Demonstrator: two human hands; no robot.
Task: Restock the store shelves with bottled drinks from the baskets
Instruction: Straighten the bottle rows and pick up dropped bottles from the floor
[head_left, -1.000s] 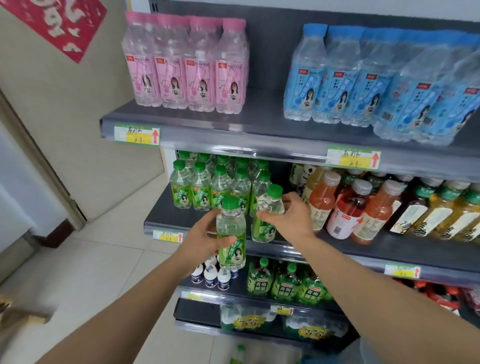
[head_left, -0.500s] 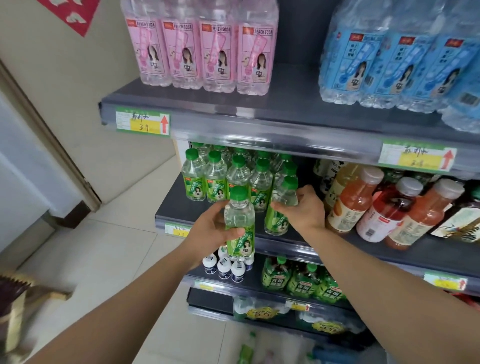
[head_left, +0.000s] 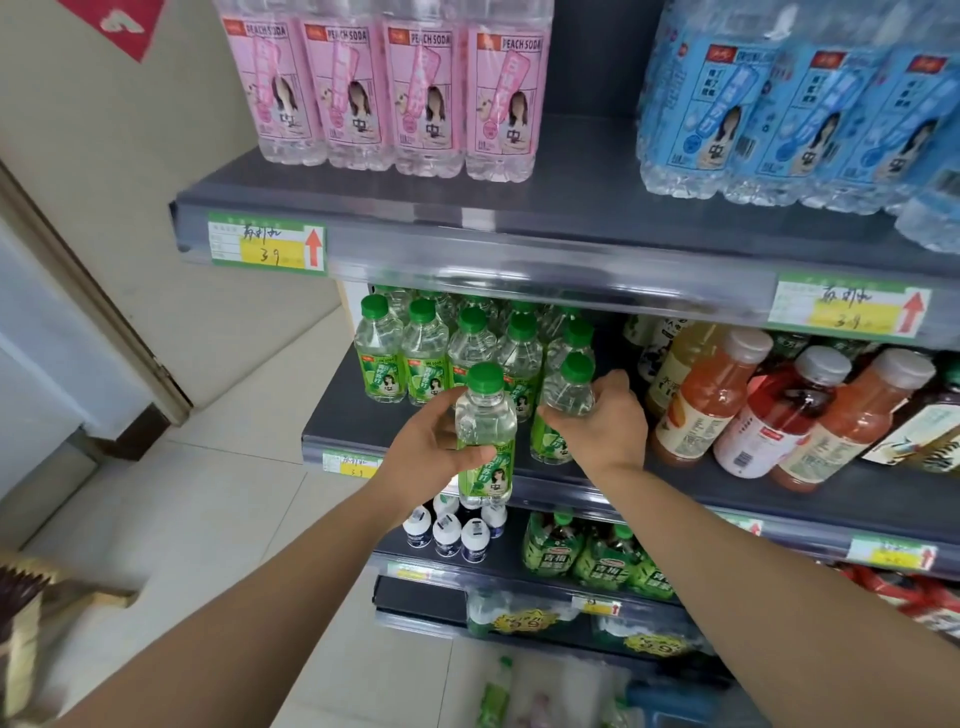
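Right-hand bottle (head_left: 563, 402) farther onto shelf (head_left: 337, 415)

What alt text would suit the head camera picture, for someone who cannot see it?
A person's left hand holds a green-capped lime soda bottle in front of a store shelf, while the right hand grips a second bottle at that shelf's front. Above stand pink peach soda bottles and blue bottles.

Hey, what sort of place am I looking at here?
Probably a small shop's drinks aisle: tiered shelves with handwritten price tags on their edges, rows of identical peach soda bottles, and matching green-capped bottles grouped below.
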